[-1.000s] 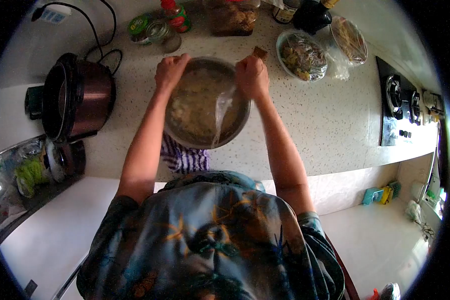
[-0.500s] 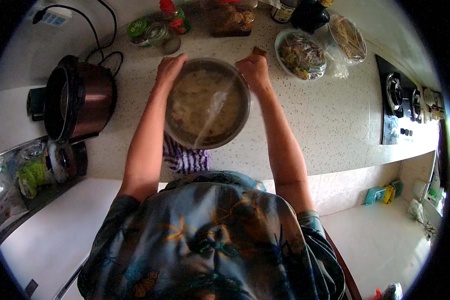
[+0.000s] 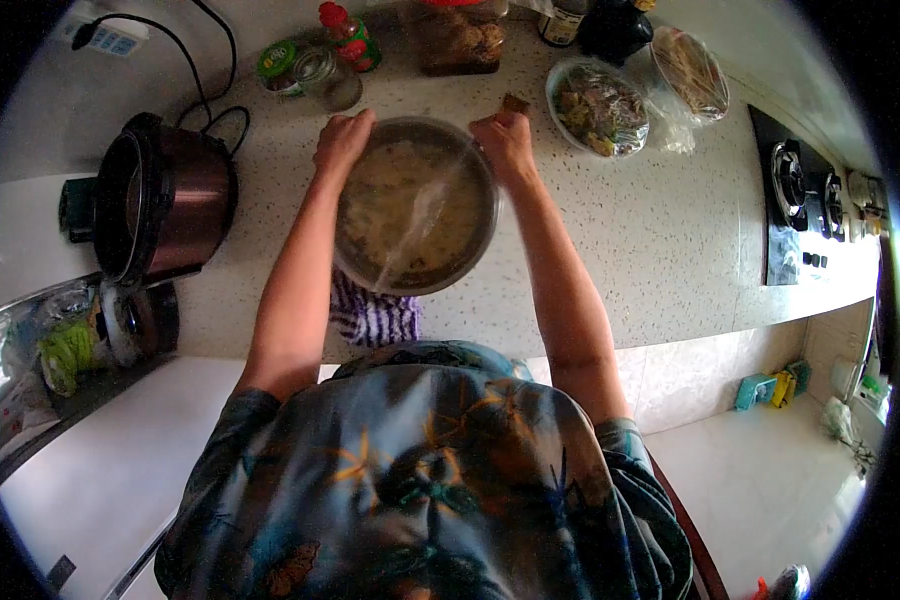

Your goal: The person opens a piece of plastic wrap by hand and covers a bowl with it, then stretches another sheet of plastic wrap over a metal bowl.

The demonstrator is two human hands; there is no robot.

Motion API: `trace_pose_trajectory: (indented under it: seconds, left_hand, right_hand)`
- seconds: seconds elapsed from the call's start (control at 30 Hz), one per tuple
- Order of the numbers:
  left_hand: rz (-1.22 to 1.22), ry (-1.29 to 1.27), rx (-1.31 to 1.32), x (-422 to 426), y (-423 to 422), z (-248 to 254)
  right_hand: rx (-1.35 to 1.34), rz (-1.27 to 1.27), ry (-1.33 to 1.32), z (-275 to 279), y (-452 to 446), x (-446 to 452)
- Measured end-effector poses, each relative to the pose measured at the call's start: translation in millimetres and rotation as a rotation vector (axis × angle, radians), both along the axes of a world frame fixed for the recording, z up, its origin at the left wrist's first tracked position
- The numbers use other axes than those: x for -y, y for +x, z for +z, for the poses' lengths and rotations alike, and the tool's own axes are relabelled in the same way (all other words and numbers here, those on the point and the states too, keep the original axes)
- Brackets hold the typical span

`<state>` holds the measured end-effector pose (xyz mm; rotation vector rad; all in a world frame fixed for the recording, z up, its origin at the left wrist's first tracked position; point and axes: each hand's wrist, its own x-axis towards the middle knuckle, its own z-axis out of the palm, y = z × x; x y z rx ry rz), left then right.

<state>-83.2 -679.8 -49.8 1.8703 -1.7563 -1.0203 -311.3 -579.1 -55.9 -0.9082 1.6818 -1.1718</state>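
Observation:
A round metal bowl (image 3: 491,225) stands on the counter in front of me, filled with a pale, lumpy liquid food. Clear plastic wrap (image 3: 422,215) lies across its top, with a shiny crease running from the upper right to the lower left. At the bowl's far left edge, my left hand (image 3: 344,142) is closed, pinching the wrap. My right hand (image 3: 507,146) is likewise closed on the wrap at the far right edge. A purple-and-white striped cloth (image 3: 378,318) lies partly under the bowl's near side.
An open electric cooker (image 3: 185,205) stands at left, its cord running to a power strip (image 3: 118,37). Glass jars (image 3: 330,82), a red-capped bottle (image 3: 355,42) and a food container (image 3: 460,45) line the back. Right of them are wrapped dishes (image 3: 600,108) and a gas stove (image 3: 782,200).
The view has shifted slightly. Both hands stay closed at the bowl's far edge, and the wrap's crease looks a little different.

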Motion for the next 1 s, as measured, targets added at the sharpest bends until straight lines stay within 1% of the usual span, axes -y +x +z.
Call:
trace_pose_trajectory:
  seconds: [0.13, 0.23, 0.33, 0.4, 0.43, 0.5, 0.53, 0.6, 0.67, 0.73, 0.77, 0.8, 0.83, 0.9, 0.93, 0.97, 1.0]
  left_hand:
    - [-0.045, -0.023, -0.058, -5.3, 1.5, 3.8]
    - [-0.037, 0.036, -0.049, -5.3, 2.6, 4.7]
    - [-0.023, -0.032, -0.121, -18.8, -1.1, 19.0]
    - [-0.066, -0.079, -0.467, -26.2, -2.8, 35.7]
    - [-0.065, -0.081, -0.465, -27.1, -1.3, 31.5]
    - [-0.109, -0.536, -0.277, -32.9, -0.5, 28.8]
    - [-0.108, -0.538, -0.278, -36.4, 2.3, 28.2]
    - [-0.277, -1.071, 0.1, -70.8, -3.7, 58.5]
    - [-0.441, -0.641, 0.055, -123.7, -10.1, 73.8]
    - [-0.507, -0.451, 0.191, -175.0, -22.1, 92.0]
    - [-0.505, -0.454, 0.192, -189.4, -23.4, 97.4]
    - [-0.54, -0.436, 0.275, -200.8, -24.0, 101.5]
    - [-0.573, -0.416, 0.356, -208.2, -23.5, 103.6]
    - [-0.579, -0.397, 0.388, -219.2, -20.0, 95.2]
    - [-0.588, -0.378, 0.422, -224.3, -18.7, 92.4]
    - [-0.59, -0.434, 0.452, -228.9, -21.1, 98.1]
    - [-0.584, -0.432, 0.449, -232.1, -19.2, 94.3]
  right_hand:
    - [-0.052, -0.01, 0.018, -2.5, 0.4, -0.3]
    - [-0.058, -0.037, -0.025, -2.1, 3.2, -3.2]
    - [-0.035, -0.074, -0.034, 0.1, 5.1, -7.7]
    - [-0.083, -0.018, 0.025, -1.2, 3.3, -8.3]
    - [-0.082, -0.017, 0.023, -1.5, 2.0, -8.9]
    - [-0.19, 0.044, 0.004, 4.6, 1.7, -12.0]
    - [-0.191, 0.045, 0.002, 6.6, 2.1, -13.8]
    - [-0.168, 0.014, -0.016, 9.8, 2.5, -18.9]
    - [-0.155, -0.03, -0.019, 12.6, 5.1, -24.9]
    - [-0.141, -0.073, -0.028, 15.1, 6.2, -29.8]
    - [-0.091, -0.079, -0.027, 15.8, 4.2, -33.1]
    - [-0.042, -0.085, -0.025, 16.6, 3.4, -35.6]
    - [-0.044, -0.084, -0.026, 17.0, 4.6, -37.8]
    - [-0.048, -0.172, -0.037, 20.3, 8.2, -44.4]
    - [-0.051, -0.165, -0.035, 23.2, 8.4, -49.0]
    - [-0.062, -0.162, -0.004, 33.6, 8.6, -54.9]
    - [-0.074, -0.16, 0.026, 39.3, 8.4, -59.0]
